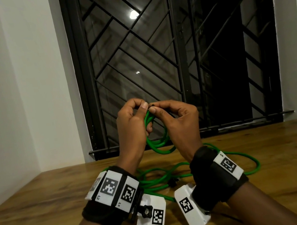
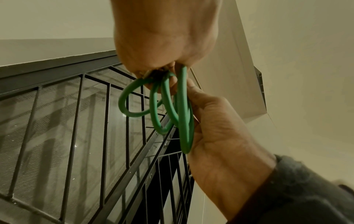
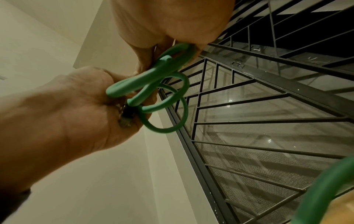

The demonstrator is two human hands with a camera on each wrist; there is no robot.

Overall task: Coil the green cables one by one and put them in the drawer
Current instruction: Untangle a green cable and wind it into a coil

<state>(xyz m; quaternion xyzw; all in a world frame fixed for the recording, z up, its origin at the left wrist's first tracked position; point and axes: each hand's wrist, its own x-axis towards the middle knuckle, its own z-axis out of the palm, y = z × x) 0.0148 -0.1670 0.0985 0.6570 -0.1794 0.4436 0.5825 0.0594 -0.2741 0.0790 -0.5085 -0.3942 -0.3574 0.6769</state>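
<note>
1. The wooden table (image 1: 246, 155) fills the lower half of the head view. More green cable (image 1: 159, 180) sprawls on it in loose loops between and behind your wrists, low in the centre, well below the raised coil. No drawer shows in any view.

2. The green cable coil (image 1: 157, 140) hangs mid-frame between your hands, above the table. It looks light and limp but springy, so the loops will likely fan apart wherever you do not hold them. Its smooth jacket may slide through a slack hold.

3. Your left hand (image 1: 132, 126) has its fingers curled round the gathered strands at the top of the coil. Keep your hold there, where all the turns cross.

4. Your right hand (image 1: 179, 119) pinches the cable just beside your left thumb.

5. The dark plug end (image 3: 126, 115) sits at that pinch, left of centre in the right wrist view. It is the stiffest part, so guide the tail by it.
</note>
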